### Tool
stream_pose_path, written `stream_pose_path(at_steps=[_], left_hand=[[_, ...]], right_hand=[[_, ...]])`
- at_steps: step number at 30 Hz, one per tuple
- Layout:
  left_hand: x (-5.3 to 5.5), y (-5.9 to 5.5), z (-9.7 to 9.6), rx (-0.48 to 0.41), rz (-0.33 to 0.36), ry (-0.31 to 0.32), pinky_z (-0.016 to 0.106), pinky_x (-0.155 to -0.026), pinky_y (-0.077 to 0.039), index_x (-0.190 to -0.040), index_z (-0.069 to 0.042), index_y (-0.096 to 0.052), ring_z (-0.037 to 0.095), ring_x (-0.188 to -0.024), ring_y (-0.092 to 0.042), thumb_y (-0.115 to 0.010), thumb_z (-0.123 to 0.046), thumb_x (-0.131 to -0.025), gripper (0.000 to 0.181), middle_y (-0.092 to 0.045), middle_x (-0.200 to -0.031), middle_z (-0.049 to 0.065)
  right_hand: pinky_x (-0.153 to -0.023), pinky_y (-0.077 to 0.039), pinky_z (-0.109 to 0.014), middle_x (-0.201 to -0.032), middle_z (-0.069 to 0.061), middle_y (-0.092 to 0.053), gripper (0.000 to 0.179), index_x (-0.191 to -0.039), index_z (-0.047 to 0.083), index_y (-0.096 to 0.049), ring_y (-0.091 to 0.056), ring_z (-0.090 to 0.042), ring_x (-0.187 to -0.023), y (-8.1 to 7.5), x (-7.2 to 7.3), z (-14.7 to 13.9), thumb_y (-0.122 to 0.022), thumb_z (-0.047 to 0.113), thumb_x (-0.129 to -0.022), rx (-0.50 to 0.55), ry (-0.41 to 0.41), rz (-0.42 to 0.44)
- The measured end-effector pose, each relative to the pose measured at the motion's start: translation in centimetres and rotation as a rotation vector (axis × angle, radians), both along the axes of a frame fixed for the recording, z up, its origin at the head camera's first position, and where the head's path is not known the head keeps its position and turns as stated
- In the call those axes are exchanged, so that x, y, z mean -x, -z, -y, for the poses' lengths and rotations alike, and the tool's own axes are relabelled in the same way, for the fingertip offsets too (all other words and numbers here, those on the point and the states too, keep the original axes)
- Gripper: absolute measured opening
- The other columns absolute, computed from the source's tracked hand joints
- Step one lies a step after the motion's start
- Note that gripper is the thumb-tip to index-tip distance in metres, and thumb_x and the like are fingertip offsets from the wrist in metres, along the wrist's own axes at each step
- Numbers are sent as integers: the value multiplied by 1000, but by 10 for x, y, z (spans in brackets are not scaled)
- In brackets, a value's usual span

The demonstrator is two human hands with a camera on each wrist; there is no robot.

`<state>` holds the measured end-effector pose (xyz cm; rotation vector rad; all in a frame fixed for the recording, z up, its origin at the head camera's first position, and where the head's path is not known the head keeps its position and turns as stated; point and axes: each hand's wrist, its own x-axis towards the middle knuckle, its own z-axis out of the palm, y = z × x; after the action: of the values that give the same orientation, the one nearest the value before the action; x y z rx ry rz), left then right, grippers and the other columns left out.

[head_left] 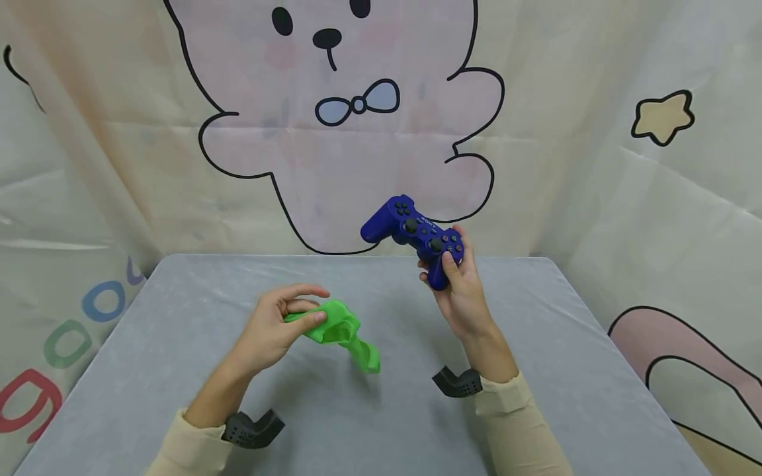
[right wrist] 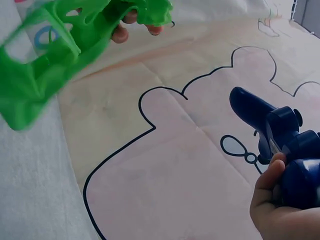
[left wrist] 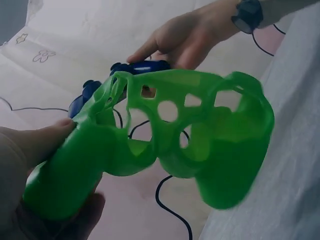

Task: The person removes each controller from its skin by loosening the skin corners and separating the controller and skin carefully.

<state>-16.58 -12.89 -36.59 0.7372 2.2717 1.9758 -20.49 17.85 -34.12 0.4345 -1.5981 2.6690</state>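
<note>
A blue game controller (head_left: 417,231) is up in my right hand (head_left: 461,297), gripped by its right handle with the thumb on the front face. Its left handle points up and to the left, free. My left hand (head_left: 274,327) pinches a limp green silicone controller cover (head_left: 339,324) by one grip end, over the table. In the left wrist view the cover (left wrist: 235,145) spreads out, showing its button and stick openings, and partly hides the controller (left wrist: 147,66) behind it. The right wrist view has the cover (right wrist: 45,65) at upper left, apart from the controller (right wrist: 260,110).
A grey cloth-covered table (head_left: 381,423) lies beneath both hands. Behind it hangs a pale curtain (head_left: 565,132) printed with a cartoon bear, a star and letters. Each wrist wears a black camera mount (head_left: 253,430).
</note>
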Motion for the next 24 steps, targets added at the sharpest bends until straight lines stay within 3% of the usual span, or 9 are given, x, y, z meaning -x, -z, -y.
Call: stream_pose_path(at_steps=[6,16,24], left_hand=[[-2,1,-3,80,-10,-44,26,-72,-59,-117,-1,-68,7,-82,-73,-70,-8,-95,23,-78,-97,14],[1,2,-1,65,-12,-2,27,-62,-58,-120,2,-65,8,-71,-71,-66,-8,-98,24,-78,-94,15],[2,1,2,46,22,12,29,-61,-59,-121,0,-65,10,-70,-71,-66,-9,-99,25,-79,-93,7]], right_hand=[[-81,-53,-19,-149,-3,-29,54,-155,39,-14,-56,-13,-103,2,15,2,-38,28,-108,-43,-19,79],[-78,-53,-20,-150,-12,-33,64,-162,30,-11,-60,-11,-88,28,56,11,-43,19,-108,-126,-106,178],[-77,-54,-20,-155,-22,-37,65,-163,22,-11,-65,-8,-84,54,90,29,-45,17,-108,-238,-154,236]])
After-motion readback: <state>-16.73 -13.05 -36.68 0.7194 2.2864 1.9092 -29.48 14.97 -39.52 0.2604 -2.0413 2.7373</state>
